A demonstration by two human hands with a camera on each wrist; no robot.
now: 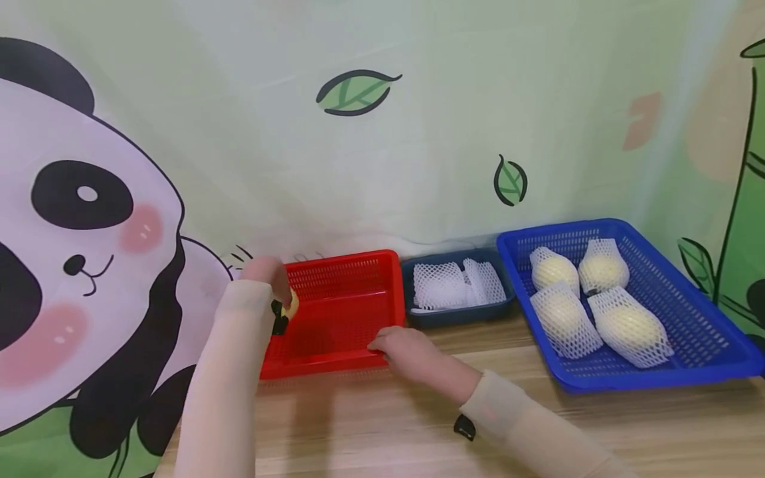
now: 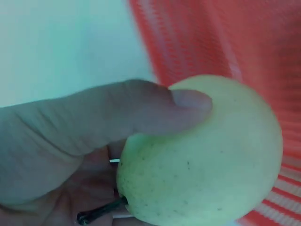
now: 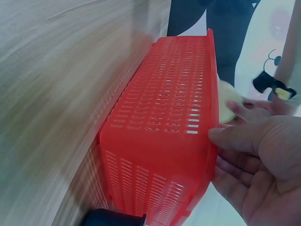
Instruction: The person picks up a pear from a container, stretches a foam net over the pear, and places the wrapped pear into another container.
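My left hand point(image 1: 265, 275) holds a pale yellow-green pear point(image 2: 207, 160) over the left side of the red basket point(image 1: 340, 322). In the left wrist view the thumb lies across the pear's skin, and a dark stem sticks out towards the palm; the other fingers are mostly hidden behind the fruit. At the basket's near right corner, my right hand point(image 1: 412, 352) pinches the rim, thumb outside and fingers inside, as the right wrist view shows. No other fruit is visible inside the red basket.
Right of the red basket stands a small dark blue basket point(image 1: 457, 318) with white foam net sleeves point(image 1: 441, 284). Farther right, a large blue basket point(image 1: 705, 318) holds several net-wrapped pears point(image 1: 630, 325). All stand on a wooden table point(image 1: 370, 425) before a panda-print cloth point(image 1: 418, 133).
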